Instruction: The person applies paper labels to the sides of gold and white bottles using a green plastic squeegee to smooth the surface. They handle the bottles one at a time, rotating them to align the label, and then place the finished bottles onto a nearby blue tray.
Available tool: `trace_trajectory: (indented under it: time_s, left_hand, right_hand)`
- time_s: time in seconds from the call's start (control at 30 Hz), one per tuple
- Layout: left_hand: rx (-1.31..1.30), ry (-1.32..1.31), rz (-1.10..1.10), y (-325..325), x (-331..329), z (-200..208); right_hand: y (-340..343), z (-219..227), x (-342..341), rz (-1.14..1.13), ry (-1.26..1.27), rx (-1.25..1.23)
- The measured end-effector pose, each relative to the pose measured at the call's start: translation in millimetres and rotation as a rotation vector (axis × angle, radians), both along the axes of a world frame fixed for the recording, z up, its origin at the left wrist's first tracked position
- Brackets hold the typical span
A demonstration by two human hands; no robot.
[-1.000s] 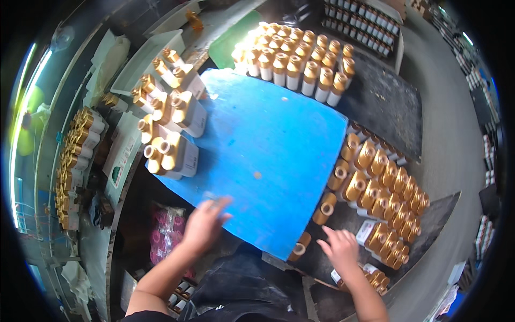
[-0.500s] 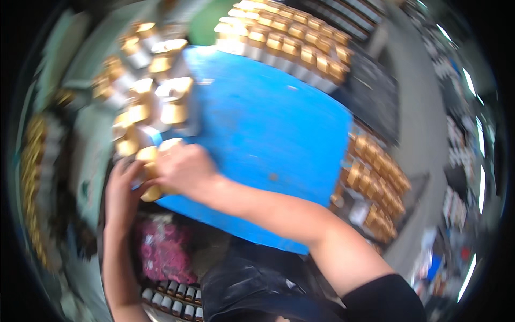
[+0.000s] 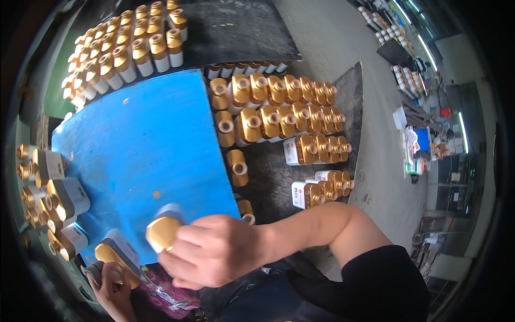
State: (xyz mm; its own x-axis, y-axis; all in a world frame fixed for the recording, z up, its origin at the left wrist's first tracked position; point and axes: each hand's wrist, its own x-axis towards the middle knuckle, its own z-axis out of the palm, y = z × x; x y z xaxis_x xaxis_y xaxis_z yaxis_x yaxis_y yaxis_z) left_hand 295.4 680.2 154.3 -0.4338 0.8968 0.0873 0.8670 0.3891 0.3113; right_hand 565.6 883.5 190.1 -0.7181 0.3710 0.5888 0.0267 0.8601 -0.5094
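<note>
My right hand [image 3: 212,252] is closed around the neck end of a gold bottle [image 3: 162,232], which is tilted over the near edge of the blue board [image 3: 150,139]. My left hand [image 3: 113,287], lower left, has its fingers curled round the neck of another gold bottle [image 3: 119,253] with a grey-white label side. Something dark grey [image 3: 94,272] shows at the left fingers; I cannot make out what it is. Several more gold bottles [image 3: 67,198] with pale labels lie on their sides along the board's left edge.
Rows of upright gold-and-white bottles [image 3: 120,61] stand beyond the board. To the right, more rows of bottles [image 3: 271,122] stand on a dark board [image 3: 263,174]. A pink patterned cloth or bag [image 3: 169,292] lies below my hands. Grey floor [image 3: 370,139] stretches further right.
The view has swung to the right. My right hand has moved apart from my left, carrying a bottle over the board. My left hand stays by the bottles at the left edge.
</note>
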Motion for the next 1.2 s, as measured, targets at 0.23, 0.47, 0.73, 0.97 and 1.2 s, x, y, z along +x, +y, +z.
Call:
trace_trajectory:
  time_s: [0.23, 0.47, 0.73, 0.97, 1.2]
  left_hand:
    - [-0.072, -0.303, -0.254, 101.5, 163.0, 38.1]
    - [-0.065, -0.530, -0.352, 186.8, 310.8, -13.4]
    - [-0.200, -0.473, -0.469, 243.5, 385.5, -134.0]
    - [-0.151, -0.491, -0.465, 260.9, 395.4, -179.7]
    - [-0.274, -0.379, -0.518, 260.6, 396.7, -182.3]
  right_hand:
    - [31.7, -23.6, 184.4, -0.317, -0.458, 0.179]
    - [61.7, -88.0, 300.4, -0.454, -0.565, 0.056]
    - [86.4, -203.3, 331.8, -0.489, -0.551, 0.006]
    - [91.9, -227.1, 328.9, -0.534, -0.598, -0.093]
    - [92.1, -214.5, 323.3, -0.617, -0.652, -0.130]
